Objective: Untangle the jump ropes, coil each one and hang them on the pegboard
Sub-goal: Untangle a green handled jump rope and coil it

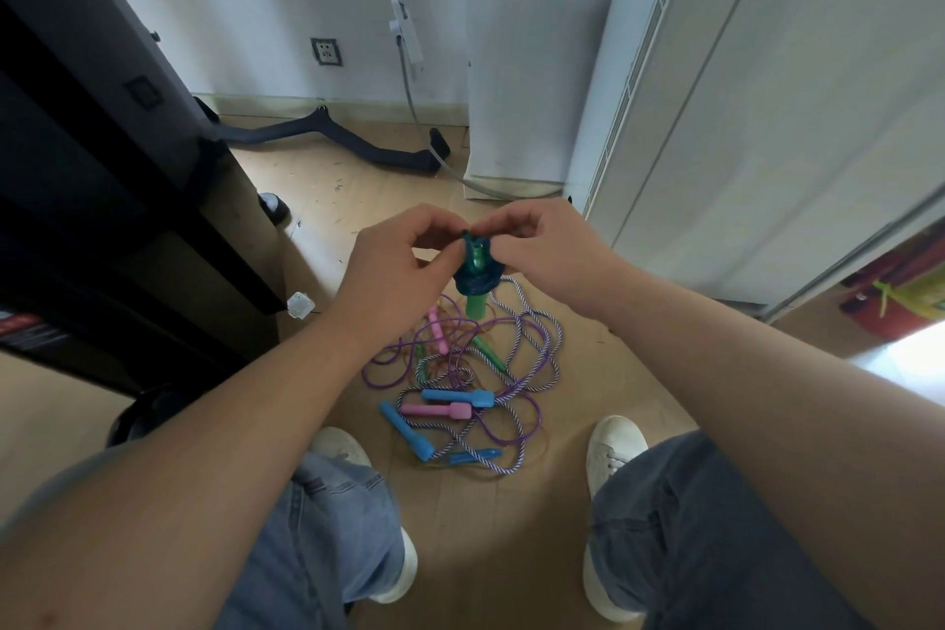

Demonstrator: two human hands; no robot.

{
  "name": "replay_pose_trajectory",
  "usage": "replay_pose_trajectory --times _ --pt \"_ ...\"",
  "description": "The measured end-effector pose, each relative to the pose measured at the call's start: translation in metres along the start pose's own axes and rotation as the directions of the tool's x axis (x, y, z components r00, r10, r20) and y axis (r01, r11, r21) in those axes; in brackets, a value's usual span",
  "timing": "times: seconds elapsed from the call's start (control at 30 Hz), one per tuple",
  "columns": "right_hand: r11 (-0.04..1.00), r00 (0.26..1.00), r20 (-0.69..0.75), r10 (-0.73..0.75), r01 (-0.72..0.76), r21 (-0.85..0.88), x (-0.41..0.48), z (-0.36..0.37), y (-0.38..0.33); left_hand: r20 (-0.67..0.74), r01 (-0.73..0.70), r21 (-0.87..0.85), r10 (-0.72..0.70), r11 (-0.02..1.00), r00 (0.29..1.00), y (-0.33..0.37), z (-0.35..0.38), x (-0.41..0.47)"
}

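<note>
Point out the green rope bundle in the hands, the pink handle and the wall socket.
Green rope bundle (478, 282): head view, wound coil.
Pink handle (444, 410): head view, mid-shaft.
Wall socket (327, 52): head view, faceplate.

Left hand (394, 266), right hand (542, 248) raised together; fingertips pinched

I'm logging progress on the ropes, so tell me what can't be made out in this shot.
- Head view: pegboard not in view.
- Grip on the green rope bundle: hidden by the left hand and right hand.
- Floor tangle: rope count unclear, strands overlap.
</note>
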State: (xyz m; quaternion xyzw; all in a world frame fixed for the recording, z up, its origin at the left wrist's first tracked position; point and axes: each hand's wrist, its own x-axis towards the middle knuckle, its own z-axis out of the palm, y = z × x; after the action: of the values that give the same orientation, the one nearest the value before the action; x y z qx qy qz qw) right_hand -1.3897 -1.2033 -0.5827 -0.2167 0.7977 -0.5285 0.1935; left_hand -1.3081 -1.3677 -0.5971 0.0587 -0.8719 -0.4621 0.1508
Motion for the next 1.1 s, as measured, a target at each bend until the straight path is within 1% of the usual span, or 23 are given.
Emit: replay_pose_trajectory --times 0.17,0.23,0.33,0.5,0.57,0.67,0.8,0.9,1.0,1.1 --pt "0.999 0.999 0.028 -0.015 0.017 -0.051 0.002 -0.004 0.003 0.006 0.003 0.016 -0.003 1.0 1.0 0.002 0.0 -0.001" --pt "0.995 1.0 -0.004 -0.03 0.03 -0.093 0.002 -0.004 0.004 0.011 0.0 0.013 0.0 1.0 1.0 0.002 0.001 -0.002" --pt "0.993 0.995 -0.068 -0.07 0.063 -0.098 0.0 0.0 0.003 0.004 0.021 -0.033 -0.021 0.999 1.0 0.004 0.003 0.0" --pt "0.984 0.985 -0.12 -0.122 0.104 -0.148 -0.003 0.005 0.002 -0.005 0.048 -0.058 -0.048 0.997 0.999 0.004 0.001 0.001" --pt "0.985 0.978 -0.158 -0.133 0.112 -0.132 -0.003 0.007 0.003 -0.005 0.059 -0.071 -0.059 0.996 0.998 0.003 0.0 0.001" --pt "0.994 0.974 -0.198 -0.106 0.096 -0.059 -0.001 0.009 0.004 0.003 0.065 -0.079 -0.065 0.995 0.998 0.001 0.0 0.002" --pt "0.99 0.974 -0.187 -0.126 0.112 -0.085 -0.001 0.009 0.004 0.012 0.05 -0.059 -0.05 0.997 0.999 0.001 0.0 0.002" --pt "0.986 0.984 -0.117 -0.136 0.123 -0.115 -0.001 0.008 0.005 0.019 0.033 -0.031 -0.033 0.999 0.999 0.001 0.0 0.0" --pt "0.998 0.995 -0.072 -0.062 0.063 0.004 0.0 0.007 0.003 0.019 0.031 -0.01 -0.03 0.999 0.999 -0.001 0.001 -0.001" --pt "0.99 0.997 -0.072 -0.008 0.018 0.137 0.0 0.003 0.002 0.026 0.047 -0.029 -0.046 0.998 0.999 0.0 0.0 0.001"
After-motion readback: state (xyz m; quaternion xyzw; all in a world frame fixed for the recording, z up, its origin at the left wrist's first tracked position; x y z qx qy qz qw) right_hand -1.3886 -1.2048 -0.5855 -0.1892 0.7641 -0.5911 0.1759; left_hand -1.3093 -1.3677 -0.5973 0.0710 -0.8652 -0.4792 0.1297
